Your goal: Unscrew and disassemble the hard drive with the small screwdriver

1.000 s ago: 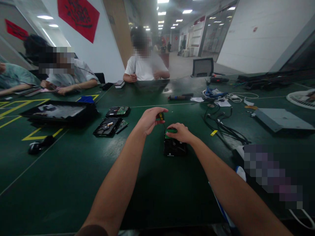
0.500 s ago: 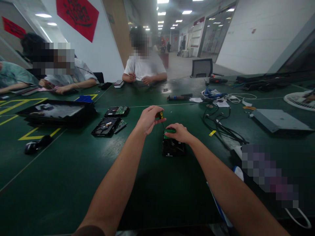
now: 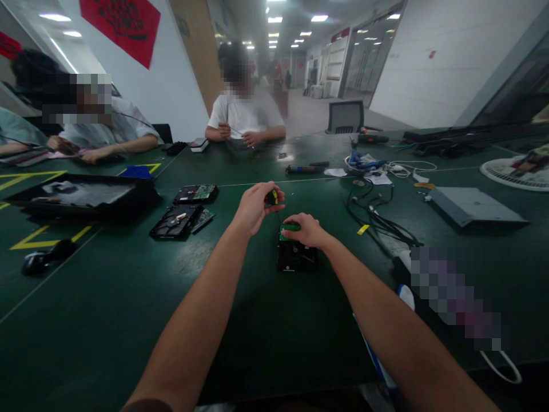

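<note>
A black hard drive lies on the dark green table in front of me, its green circuit board at the far end. My left hand is closed around the yellow and black handle of a screwdriver. Its thin shaft points down to the drive's far left corner; the tip is too small to make out. Resting on the circuit board and the drive's right side, my right hand grips the drive with bent fingers and hides part of it.
To the left lie another hard drive, a black drive casing and a loose circuit board. A black tray stands farther left. On the right are black cables and a grey metal box. A co-worker sits opposite.
The whole scene sits slightly farther left in the picture as my head turns. Both hands keep their holds, and the screwdriver handle looks turned a little in my left fingers.
</note>
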Available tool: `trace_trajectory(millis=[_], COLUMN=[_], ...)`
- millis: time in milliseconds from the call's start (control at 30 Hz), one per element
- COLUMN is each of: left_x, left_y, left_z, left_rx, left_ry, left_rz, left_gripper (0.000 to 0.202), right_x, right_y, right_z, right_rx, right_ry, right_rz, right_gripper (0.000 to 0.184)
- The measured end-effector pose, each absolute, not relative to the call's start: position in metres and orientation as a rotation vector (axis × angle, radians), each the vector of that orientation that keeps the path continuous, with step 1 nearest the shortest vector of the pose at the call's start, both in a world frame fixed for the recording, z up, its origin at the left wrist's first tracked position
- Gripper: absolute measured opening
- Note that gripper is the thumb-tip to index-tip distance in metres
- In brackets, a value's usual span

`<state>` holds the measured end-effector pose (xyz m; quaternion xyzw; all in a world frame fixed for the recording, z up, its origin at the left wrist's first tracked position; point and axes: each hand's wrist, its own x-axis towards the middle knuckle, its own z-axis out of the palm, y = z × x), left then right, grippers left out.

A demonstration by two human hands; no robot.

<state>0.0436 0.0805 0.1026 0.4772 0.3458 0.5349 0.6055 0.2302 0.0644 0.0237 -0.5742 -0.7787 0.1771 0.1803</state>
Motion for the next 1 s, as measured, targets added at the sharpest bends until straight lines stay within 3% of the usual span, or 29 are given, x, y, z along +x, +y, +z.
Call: trace_trajectory(millis=[367, 733, 1000], left_x=[0.0404, 0.0436, 0.0427], left_y=[0.0810, 0.0808, 0.0781], left_z=[0.1027, 0.1046, 0.1078], left_rx=[1.184, 1.099, 1.165], left_ry=[0.892, 0.896, 0.942], left_rz=[1.261, 1.226, 1.210], left_gripper=[0.028, 0.017, 0.024], right_x=[0.2306, 0.2317, 0.2320], right_y=[0.0641, 0.0670, 0.0673], right_z=[0.0223, 0.0184, 0.0185], right_rx=[-1.651, -1.620, -1.631], right_ry=[-2.201, -2.203, -2.197], right_rz=[0.487, 0.495, 0.500], right_gripper=[0.042, 0.041, 0.042])
